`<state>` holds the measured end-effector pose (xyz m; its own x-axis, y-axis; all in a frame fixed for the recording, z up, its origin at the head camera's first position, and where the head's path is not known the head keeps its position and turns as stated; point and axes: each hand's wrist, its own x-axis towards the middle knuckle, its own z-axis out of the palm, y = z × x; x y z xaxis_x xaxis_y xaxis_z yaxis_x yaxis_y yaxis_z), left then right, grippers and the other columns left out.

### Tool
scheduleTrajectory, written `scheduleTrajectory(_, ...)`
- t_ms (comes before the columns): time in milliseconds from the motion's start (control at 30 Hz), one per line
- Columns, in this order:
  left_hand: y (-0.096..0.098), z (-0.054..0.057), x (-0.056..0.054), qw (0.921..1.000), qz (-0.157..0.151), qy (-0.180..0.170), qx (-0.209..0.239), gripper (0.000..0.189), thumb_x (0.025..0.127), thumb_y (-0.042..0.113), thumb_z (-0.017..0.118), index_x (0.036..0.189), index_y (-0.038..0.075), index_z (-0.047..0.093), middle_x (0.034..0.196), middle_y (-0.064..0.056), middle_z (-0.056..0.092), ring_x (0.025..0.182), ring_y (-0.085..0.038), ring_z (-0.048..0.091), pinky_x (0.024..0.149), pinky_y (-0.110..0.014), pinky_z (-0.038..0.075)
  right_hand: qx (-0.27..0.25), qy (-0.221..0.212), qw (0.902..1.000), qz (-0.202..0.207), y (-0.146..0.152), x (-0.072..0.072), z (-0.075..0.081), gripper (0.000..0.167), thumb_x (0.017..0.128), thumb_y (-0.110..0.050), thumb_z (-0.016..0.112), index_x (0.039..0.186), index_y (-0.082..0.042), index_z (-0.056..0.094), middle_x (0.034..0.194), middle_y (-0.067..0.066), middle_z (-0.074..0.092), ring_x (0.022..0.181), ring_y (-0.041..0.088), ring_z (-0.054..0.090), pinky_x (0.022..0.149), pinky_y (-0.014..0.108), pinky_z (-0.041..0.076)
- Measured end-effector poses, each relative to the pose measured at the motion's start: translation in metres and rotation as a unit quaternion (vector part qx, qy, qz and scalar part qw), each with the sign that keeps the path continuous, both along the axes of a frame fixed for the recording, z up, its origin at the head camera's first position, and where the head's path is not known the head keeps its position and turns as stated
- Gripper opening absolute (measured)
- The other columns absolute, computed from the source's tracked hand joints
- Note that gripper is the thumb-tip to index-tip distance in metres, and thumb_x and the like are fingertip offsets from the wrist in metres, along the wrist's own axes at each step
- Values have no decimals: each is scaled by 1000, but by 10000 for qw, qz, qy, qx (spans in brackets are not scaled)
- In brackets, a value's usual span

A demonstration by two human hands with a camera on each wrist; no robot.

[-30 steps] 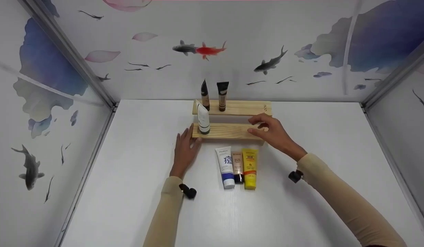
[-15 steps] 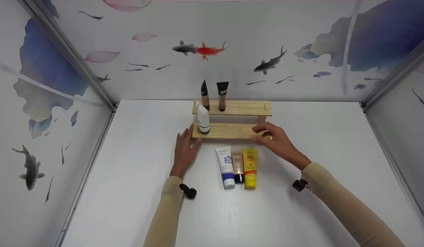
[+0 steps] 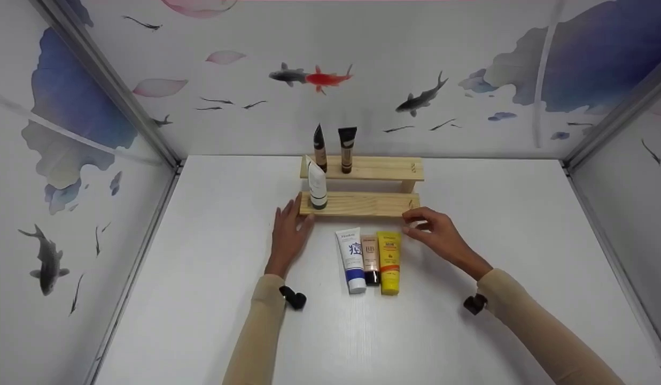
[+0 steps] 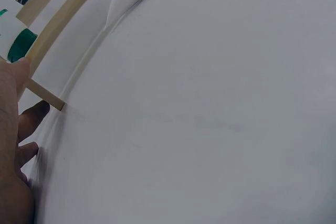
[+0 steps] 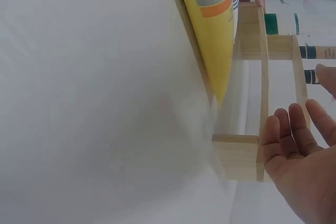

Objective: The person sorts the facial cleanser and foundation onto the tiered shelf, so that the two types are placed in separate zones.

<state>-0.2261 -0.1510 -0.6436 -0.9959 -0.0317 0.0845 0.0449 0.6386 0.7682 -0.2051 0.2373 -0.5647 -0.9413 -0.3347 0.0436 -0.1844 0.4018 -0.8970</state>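
Note:
A two-tier wooden rack [image 3: 370, 205] stands at the back of the table. My left hand [image 3: 290, 240] rests against the left end of its lower board, fingers extended. A white tube [image 3: 318, 187] stands on that board, near the left hand. Near the lower board's right front corner is my right hand [image 3: 437, 232], its fingers loosely bent and holding nothing; the right wrist view shows the same hand [image 5: 310, 166] beside the rack. In front of the rack lie a white-and-blue tube [image 3: 352, 260], a beige BB tube [image 3: 370, 259] and a yellow tube [image 3: 389, 262], side by side.
Two dark-capped tubes, a slim one [image 3: 319, 149] and a wider one [image 3: 347, 151], stand on the upper board. White panels printed with fish enclose the table [image 3: 191, 299] at the back and sides.
My right hand has moved from over the right part of the lower board toward me and slightly right, off its front corner. The left hand and the tubes stay in place.

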Motion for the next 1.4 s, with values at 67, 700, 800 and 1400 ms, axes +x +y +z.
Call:
scheduleTrajectory(67,0,0,0,10000,-5,-17,53,74,114,54,55,176,23,31,178,-15,35,169,-37,21,140,-55,7,-40,-111,9999,-8,3,2,-3,41,105,-19,79,140,2,68,139,24,69,128,33,67,103,26,59)
scheduleTrajectory(700,-1,-2,-2,9998,-95,123,-114,75,114,53,55,176,19,30,175,-12,41,166,-33,29,140,-47,3,-495,-1042,9933,93,7,35,-29,41,107,-18,77,140,3,66,133,22,70,111,39,74,85,39,70)
scheduleTrajectory(800,-1,-2,-2,10000,-73,43,-42,76,114,55,54,176,21,30,177,-12,39,167,-34,26,140,-50,4,-362,-1073,9935,82,5,38,-30,40,107,-21,77,139,1,67,130,20,71,108,37,74,84,37,70)
scheduleTrajectory(1400,-1,-2,-2,9999,-67,69,-102,74,114,53,56,176,21,31,176,-13,40,167,-33,28,140,-47,3,-44,-1178,9925,-312,-4,53,-34,41,103,-23,81,133,3,70,112,13,75,93,27,74,72,32,69)
